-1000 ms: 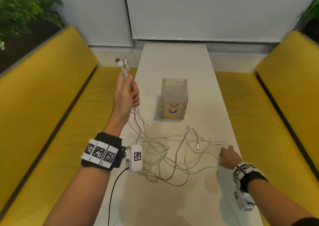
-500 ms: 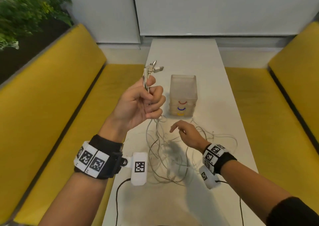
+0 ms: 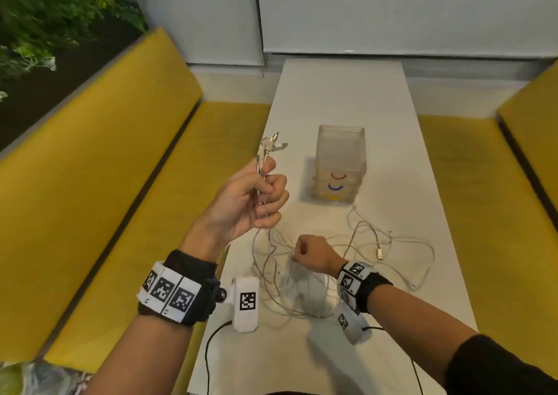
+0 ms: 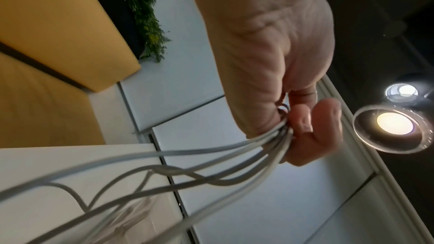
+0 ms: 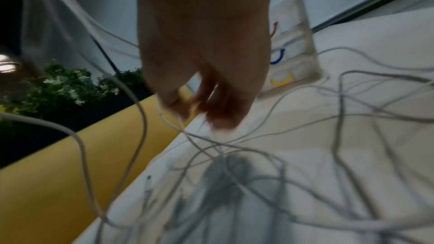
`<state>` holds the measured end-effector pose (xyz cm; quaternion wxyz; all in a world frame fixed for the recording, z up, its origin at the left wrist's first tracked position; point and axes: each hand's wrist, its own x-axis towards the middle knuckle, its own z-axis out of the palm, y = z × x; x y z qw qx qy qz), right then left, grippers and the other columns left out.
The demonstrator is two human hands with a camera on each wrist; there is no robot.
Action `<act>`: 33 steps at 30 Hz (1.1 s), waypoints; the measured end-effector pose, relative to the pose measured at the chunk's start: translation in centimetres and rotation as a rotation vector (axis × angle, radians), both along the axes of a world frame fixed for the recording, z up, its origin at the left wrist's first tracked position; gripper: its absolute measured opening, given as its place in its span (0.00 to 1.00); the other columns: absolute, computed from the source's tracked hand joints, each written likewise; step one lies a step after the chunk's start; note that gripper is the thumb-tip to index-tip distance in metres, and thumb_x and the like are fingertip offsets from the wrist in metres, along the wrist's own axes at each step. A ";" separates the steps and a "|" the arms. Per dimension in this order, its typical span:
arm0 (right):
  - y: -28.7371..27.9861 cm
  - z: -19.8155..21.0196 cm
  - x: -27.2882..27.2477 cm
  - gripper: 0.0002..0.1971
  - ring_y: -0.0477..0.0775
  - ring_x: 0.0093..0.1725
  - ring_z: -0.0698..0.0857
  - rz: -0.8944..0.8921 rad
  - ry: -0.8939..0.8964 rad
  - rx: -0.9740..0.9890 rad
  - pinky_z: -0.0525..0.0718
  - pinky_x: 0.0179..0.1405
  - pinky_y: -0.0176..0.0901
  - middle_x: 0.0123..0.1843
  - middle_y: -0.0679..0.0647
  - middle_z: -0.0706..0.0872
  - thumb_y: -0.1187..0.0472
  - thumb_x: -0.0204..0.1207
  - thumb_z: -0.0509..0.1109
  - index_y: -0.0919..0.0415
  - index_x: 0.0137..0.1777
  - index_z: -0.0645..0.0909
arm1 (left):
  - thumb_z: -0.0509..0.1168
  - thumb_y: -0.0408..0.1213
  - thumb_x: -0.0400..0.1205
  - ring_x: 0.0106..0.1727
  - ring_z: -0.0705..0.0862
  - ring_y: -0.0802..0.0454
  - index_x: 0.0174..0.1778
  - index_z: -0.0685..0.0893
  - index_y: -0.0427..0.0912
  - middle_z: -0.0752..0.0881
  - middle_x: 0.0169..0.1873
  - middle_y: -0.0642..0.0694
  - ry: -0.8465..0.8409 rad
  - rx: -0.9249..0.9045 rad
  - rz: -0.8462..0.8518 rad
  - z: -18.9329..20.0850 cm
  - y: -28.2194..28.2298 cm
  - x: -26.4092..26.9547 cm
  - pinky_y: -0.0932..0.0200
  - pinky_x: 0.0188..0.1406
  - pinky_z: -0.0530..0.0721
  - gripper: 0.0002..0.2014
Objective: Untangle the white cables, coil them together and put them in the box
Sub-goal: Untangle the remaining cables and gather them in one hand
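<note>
With the left hand (image 3: 250, 198) gripping the white cables (image 3: 305, 274) by their plug ends, left of the box (image 3: 340, 165), the right hand (image 3: 312, 254), pinching a strand in the tangle on the table (image 3: 392, 153) just nearer than the box, should tease loops free gently, not yank knots tight.

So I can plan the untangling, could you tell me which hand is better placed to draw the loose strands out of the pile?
Right hand: it sits low over the tangled white cables on the table, while the left hand is raised, its grip full of plug ends.
</note>
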<state>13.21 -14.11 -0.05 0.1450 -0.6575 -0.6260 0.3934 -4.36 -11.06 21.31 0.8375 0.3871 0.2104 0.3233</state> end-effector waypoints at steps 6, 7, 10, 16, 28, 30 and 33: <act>-2.0 -1.7 -1.8 0.11 0.64 0.58 0.85 0.314 -0.232 -0.222 0.82 0.54 0.48 0.57 0.63 0.89 0.62 0.77 0.69 0.66 0.55 0.86 | 0.50 0.20 0.72 0.24 0.57 0.51 0.42 0.68 0.45 0.59 0.26 0.45 -0.012 0.058 0.067 0.8 1.1 -0.9 0.68 0.13 0.63 0.14; -2.2 -1.9 -2.2 0.10 0.65 0.57 0.86 0.282 -0.234 -0.193 0.82 0.53 0.48 0.55 0.64 0.89 0.63 0.78 0.66 0.67 0.53 0.86 | 0.50 0.20 0.72 0.24 0.57 0.51 0.42 0.68 0.45 0.59 0.26 0.45 -0.018 0.067 0.068 1.0 1.2 -1.0 0.69 0.13 0.63 0.14; -2.4 -2.8 -3.5 0.13 0.64 0.53 0.86 0.255 -0.252 -0.148 0.79 0.48 0.47 0.46 0.62 0.85 0.61 0.80 0.63 0.70 0.49 0.85 | 0.50 0.20 0.72 0.24 0.56 0.51 0.42 0.68 0.45 0.58 0.26 0.45 -0.026 0.087 0.066 1.7 1.3 -1.2 0.69 0.13 0.64 0.14; -1.9 -3.2 -5.4 0.19 0.60 0.59 0.86 0.165 -0.311 -0.193 0.83 0.54 0.47 0.57 0.60 0.87 0.49 0.76 0.70 0.65 0.55 0.85 | 0.50 0.21 0.72 0.24 0.55 0.51 0.42 0.67 0.45 0.58 0.27 0.44 0.010 0.095 0.067 1.7 1.1 -1.1 0.69 0.13 0.63 0.14; -1.2 -0.3 -2.4 0.10 0.57 0.42 0.84 -0.010 -0.147 -0.152 0.81 0.40 0.48 0.43 0.58 0.86 0.56 0.72 0.74 0.62 0.40 0.79 | 0.58 0.33 0.86 0.23 0.56 0.55 0.48 0.67 0.48 0.62 0.27 0.48 0.294 0.211 0.087 0.4 1.1 -1.0 0.64 0.15 0.52 0.07; -0.9 0.8 -0.4 0.11 0.55 0.32 0.84 -0.115 0.029 -0.159 0.83 0.33 0.48 0.38 0.62 0.86 0.63 0.76 0.72 0.62 0.36 0.74 | 0.57 0.40 0.91 0.23 0.57 0.56 0.60 0.70 0.48 0.62 0.26 0.50 0.382 0.284 0.122 0.4 0.9 -1.0 0.64 0.16 0.52 0.04; -1.0 4.1 2.1 0.10 0.54 0.29 0.86 -0.253 0.264 -0.054 0.85 0.32 0.48 0.39 0.66 0.91 0.65 0.80 0.70 0.61 0.40 0.73 | 0.55 0.44 0.92 0.24 0.57 0.55 0.71 0.71 0.44 0.63 0.26 0.51 0.480 0.310 0.187 0.0 0.9 -0.8 0.64 0.16 0.56 0.14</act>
